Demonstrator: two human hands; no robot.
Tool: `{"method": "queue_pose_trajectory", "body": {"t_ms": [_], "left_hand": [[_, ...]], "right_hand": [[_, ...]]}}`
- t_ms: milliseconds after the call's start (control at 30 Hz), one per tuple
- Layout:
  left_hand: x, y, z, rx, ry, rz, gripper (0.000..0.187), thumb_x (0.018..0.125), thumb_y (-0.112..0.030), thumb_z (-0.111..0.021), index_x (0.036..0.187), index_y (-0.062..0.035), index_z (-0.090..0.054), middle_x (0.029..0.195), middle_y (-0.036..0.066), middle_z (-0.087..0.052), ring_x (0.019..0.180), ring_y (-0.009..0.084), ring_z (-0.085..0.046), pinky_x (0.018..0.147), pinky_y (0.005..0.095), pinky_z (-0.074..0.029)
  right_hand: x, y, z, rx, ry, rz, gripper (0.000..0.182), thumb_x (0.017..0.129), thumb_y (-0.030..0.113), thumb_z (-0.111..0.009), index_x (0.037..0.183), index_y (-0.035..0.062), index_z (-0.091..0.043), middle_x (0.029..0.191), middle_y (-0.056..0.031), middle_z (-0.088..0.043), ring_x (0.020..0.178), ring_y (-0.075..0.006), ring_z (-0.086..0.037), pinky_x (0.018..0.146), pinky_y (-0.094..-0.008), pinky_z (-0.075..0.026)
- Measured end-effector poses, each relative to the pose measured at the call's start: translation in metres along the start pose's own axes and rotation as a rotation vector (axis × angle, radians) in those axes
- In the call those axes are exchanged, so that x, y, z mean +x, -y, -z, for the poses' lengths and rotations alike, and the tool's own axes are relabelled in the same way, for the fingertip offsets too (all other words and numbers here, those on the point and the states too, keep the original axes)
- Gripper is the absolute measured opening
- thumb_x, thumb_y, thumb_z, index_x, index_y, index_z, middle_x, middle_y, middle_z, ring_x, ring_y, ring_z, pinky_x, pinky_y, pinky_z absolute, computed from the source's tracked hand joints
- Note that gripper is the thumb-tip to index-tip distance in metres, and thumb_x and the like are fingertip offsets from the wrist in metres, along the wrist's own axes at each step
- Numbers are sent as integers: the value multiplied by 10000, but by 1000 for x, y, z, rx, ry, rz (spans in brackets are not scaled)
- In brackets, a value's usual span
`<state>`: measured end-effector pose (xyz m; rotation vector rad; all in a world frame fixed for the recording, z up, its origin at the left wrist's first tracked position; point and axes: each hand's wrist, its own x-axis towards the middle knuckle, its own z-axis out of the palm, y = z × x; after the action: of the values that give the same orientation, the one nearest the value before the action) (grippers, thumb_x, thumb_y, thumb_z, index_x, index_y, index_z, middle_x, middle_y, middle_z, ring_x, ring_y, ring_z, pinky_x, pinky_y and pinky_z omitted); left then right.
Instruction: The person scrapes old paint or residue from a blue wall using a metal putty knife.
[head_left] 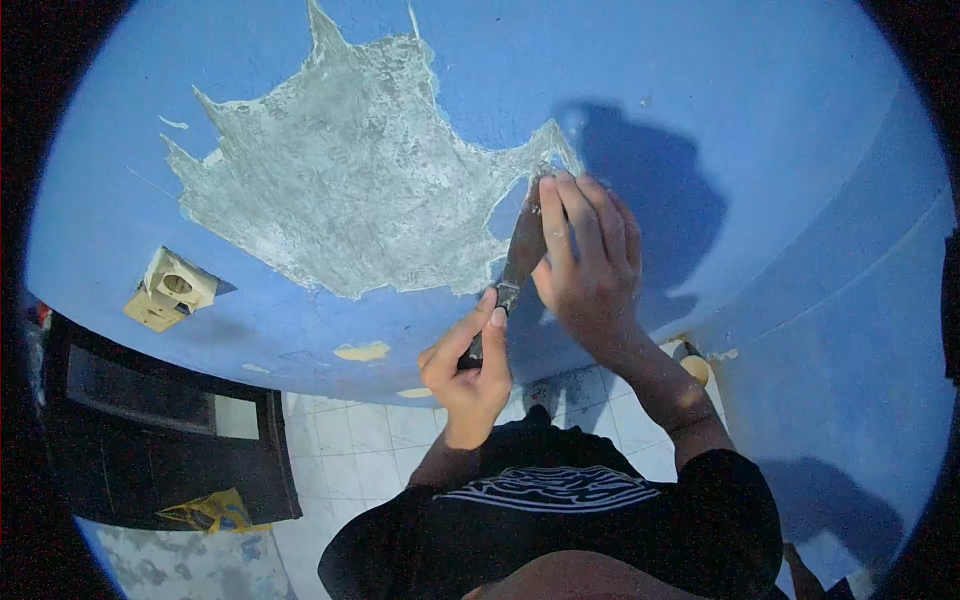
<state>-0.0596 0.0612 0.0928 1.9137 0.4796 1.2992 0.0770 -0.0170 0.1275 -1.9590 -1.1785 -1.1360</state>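
Observation:
A putty knife [525, 238] with a wide metal blade and a dark handle lies slanted against the blue wall [520, 60]. Its handle is pinched between the thumb and fingers of my left hand [468, 375], below the bare patch's edge. My right hand [592, 250] grips the blade near its upper end, fingertips pressed on the metal; part of the thumb is hidden. The blade's tip sits by a narrow arm of the grey bare patch [340, 170], where the blue paint is off. A small island of blue paint [507, 212] shows left of the blade.
A wall socket [172, 287] juts out at the left. Below it stands a dark cabinet [180, 410] with a yellow packet [215, 510] on it. White tiles [350, 445] cover the floor. A round yellowish object [694, 370] is near the wall corner at the right.

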Motion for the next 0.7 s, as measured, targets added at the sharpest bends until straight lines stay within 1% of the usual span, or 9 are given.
{"method": "queue_pose_trajectory", "body": {"t_ms": [67, 133, 167, 233, 467, 533, 633, 667, 700], "left_hand": [[0, 0, -1, -18, -1, 11, 186, 843, 22, -689, 1024, 51, -724, 865, 161, -741, 727, 100, -655, 659, 223, -488], [1, 0, -4, -34, 3, 27, 183, 841, 20, -693, 1019, 49, -726, 863, 160, -740, 731, 102, -657, 663, 226, -490], [2, -1, -4, -50, -1, 62, 182, 840, 15, -697, 1017, 49, -725, 875, 164, -741, 735, 101, -658, 666, 227, -490], [5, -1, -4, -64, -1, 92, 182, 839, 10, -701, 1015, 49, -725, 887, 167, -741, 739, 101, -660, 668, 227, -491], [8, 1, -7, -84, 5, 55, 195, 841, 11, -709, 1032, 46, -722, 866, 163, -740, 719, 73, -624, 644, 209, -467], [7, 1, -1, -118, -7, 32, 197, 839, 12, -711, 1033, 46, -723, 860, 161, -740, 714, 73, -622, 640, 206, -466], [6, -4, 7, -100, 43, 49, 202, 838, 21, -709, 1038, 48, -721, 858, 162, -740, 708, 71, -624, 624, 201, -466], [5, -2, 9, -119, 42, 61, 198, 855, 19, -700, 1050, 42, -720, 795, 103, -703, 660, 68, -588, 598, 200, -449], [6, -1, 9, -136, 45, 66, 194, 872, 17, -691, 1063, 37, -720, 733, 45, -667, 611, 65, -552, 572, 199, -431]], "right_hand": [[5, 9, -3, -68, 16, 39, 509, 771, 60, -644, 1263, -46, -571, 1250, -177, -559, 1207, -317, -543, 1042, -456, -430], [5, 18, -13, -227, 0, 37, 471, 797, 35, -594, 1226, -154, -547, 1241, -258, -533, 1196, -391, -546, 1031, -478, -461], [4, 21, -18, -225, 5, 37, 471, 797, 35, -594, 1226, -154, -547, 1241, -258, -533, 1196, -391, -546, 1031, -478, -461], [3, 23, -27, -423, -3, 85, 478, 795, 22, -587, 1203, -218, -523, 1231, -335, -502, 1164, -463, -552, 986, -473, -506], [6, 34, -25, -383, 84, 23, 537, 753, 11, -600, 1206, -254, -487, 1267, -368, -470, 1163, -507, -543, 965, -459, -524], [7, 37, -27, -349, -5, -60, 441, 840, -57, -609, 1247, -179, -491, 1223, -273, -527, 1121, -409, -605, 894, -392, -573], [4, 42, -22, -276, 40, -73, 476, 840, -51, -594, 1277, -175, -453, 1235, -276, -508, 1146, -415, -590, 898, -382, -571], [4, 41, -21, -282, 43, -66, 476, 840, -51, -594, 1277, -175, -453, 1235, -276, -508, 1146, -415, -590, 898, -382, -571], [4, 42, -20, -260, 74, -67, 553, 789, -13, -589, 1284, -203, -433, 1261, -325, -480, 1181, -463, -545, 935, -407, -546]]}}
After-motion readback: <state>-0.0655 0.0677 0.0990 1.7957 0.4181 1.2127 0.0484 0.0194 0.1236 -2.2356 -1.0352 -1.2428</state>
